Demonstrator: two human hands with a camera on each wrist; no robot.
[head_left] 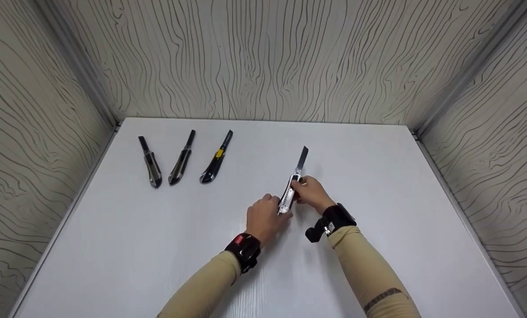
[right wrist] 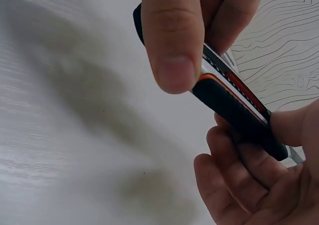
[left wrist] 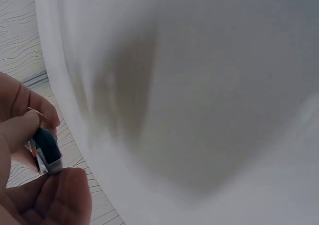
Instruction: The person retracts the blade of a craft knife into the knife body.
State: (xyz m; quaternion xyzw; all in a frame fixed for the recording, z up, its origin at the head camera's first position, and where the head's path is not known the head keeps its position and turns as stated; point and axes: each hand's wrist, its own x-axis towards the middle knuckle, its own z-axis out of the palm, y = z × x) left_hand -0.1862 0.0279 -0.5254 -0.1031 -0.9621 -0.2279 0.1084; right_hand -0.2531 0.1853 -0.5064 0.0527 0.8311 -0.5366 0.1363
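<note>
Both hands hold one snap-off utility knife [head_left: 286, 198], with a pale ridged channel along its body and a dark blade [head_left: 303, 158] extended away from me. My right hand [head_left: 311, 193] pinches the upper body, thumb on the slider end near the blade. At the lower end, my left hand [head_left: 265, 217] grips the handle, partly hiding it. Black sides and an orange-red strip show on the knife [right wrist: 227, 105] in the right wrist view, with a thumb near each end. In the left wrist view only the end of the knife [left wrist: 48, 148] shows between fingers.
To the left, three more utility knives lie apart with blades out, pointing away: a grey one [head_left: 152, 167], a dark one [head_left: 180, 163] and a black one [head_left: 215, 162] with a yellow slider. Wood-grain panels [head_left: 263, 62] enclose the white table [head_left: 135, 247].
</note>
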